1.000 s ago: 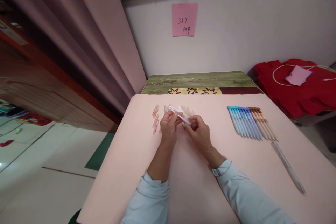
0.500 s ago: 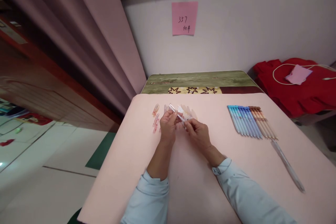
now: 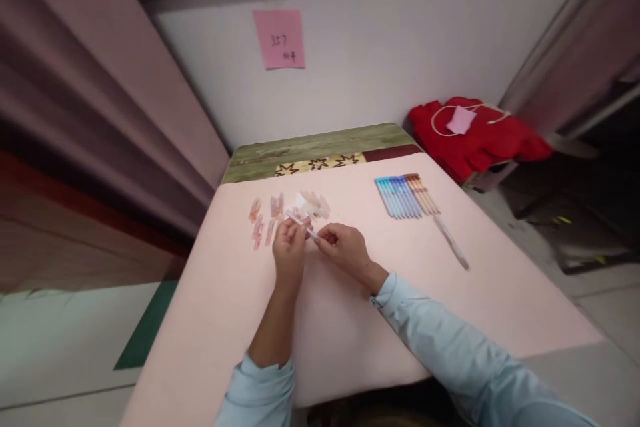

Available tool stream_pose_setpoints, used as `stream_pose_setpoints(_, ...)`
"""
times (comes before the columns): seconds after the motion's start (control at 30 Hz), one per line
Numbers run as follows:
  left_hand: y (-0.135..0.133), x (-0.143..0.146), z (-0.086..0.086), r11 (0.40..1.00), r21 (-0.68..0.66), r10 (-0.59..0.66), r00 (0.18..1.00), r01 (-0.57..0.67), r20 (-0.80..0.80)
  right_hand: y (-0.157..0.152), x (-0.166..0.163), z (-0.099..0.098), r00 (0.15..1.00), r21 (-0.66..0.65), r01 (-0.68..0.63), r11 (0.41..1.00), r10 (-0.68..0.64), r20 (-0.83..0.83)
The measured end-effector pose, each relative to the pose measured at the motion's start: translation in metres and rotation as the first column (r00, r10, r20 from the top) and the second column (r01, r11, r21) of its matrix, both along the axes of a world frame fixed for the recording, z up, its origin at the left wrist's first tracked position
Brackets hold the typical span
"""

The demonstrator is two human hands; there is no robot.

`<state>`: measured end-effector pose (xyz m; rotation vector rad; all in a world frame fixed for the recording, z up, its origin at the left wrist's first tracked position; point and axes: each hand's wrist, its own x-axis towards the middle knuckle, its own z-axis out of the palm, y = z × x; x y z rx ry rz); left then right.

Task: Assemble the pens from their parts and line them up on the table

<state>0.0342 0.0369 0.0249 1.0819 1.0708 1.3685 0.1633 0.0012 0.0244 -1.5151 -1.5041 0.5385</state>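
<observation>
A slim whitish pen (image 3: 296,217) slants between my two hands above the pink table top. My left hand (image 3: 289,243) is closed around its upper part, thumb against fingers. Its lower end is pinched by my right hand (image 3: 349,248), to the right and nearer to me. Just beyond the hands lie small see-through pieces (image 3: 257,232) in pink and orange tints, too blurred to name. Near them is a pale cluster of pieces (image 3: 314,204), partly hidden by my left hand. At the right, several pens (image 3: 400,197) lie side by side, running from blue to brown.
A long clear, narrow object (image 3: 453,243) lies below the brown pens. The pink table cover (image 3: 350,340) ends before a green wooden-patterned edge (image 3: 320,143). Red cloth (image 3: 480,147) with a white cable sits beyond the right corner. A pink note (image 3: 280,40) hangs on the wall.
The camera view has turned to the right, so the table and wall note appear further left. Both hands still hold the pen, with little visible change in grip.
</observation>
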Motion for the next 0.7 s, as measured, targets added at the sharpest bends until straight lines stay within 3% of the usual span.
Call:
stream_pose_setpoints(0.1, -0.027, -0.01, 0.0, 0.999, 0.018, -0.045, 0.973, 0.05, -0.228, -0.036, 0.03, 0.008, 0.995, -0.002, 0.086, 0.996, -0.086, -0.051)
stream_pose_setpoints(0.17, -0.045, -0.019, -0.002, 0.998, 0.039, -0.03, 0.918, 0.05, -0.395, -0.065, 0.064, 0.008, 0.974, -0.004, 0.21, 0.978, -0.21, -0.079)
stream_pose_setpoints(0.27, -0.064, -0.031, -0.009, 0.994, 0.092, 0.004, 0.833, 0.057, -0.553, -0.108, 0.125, 0.004, 0.894, 0.012, 0.446, 0.895, -0.445, -0.055)
stream_pose_setpoints(0.37, -0.068, -0.035, -0.012, 0.993, 0.096, -0.001, 0.806, 0.072, -0.592, -0.142, 0.172, 0.001, 0.756, -0.052, 0.646, 0.762, -0.629, 0.179)
stream_pose_setpoints(0.43, -0.066, -0.034, -0.011, 0.993, 0.089, -0.011, 0.792, 0.082, -0.611, -0.156, 0.185, 0.002, 0.685, -0.084, 0.706, 0.704, -0.646, 0.337)
stream_pose_setpoints(0.5, -0.064, -0.033, -0.01, 0.992, 0.086, -0.017, 0.776, 0.091, -0.631, -0.163, 0.187, 0.003, 0.65, -0.091, 0.721, 0.687, -0.625, 0.432)
stream_pose_setpoints(0.6, -0.062, -0.033, -0.009, 0.991, 0.087, -0.026, 0.776, 0.103, -0.63, -0.161, 0.182, 0.007, 0.64, -0.129, 0.724, 0.677, -0.59, 0.493)
stream_pose_setpoints(0.7, -0.062, -0.035, -0.012, 0.991, 0.076, -0.035, 0.78, 0.106, -0.625, -0.155, 0.185, 0.012, 0.604, -0.159, 0.759, 0.631, -0.592, 0.533)
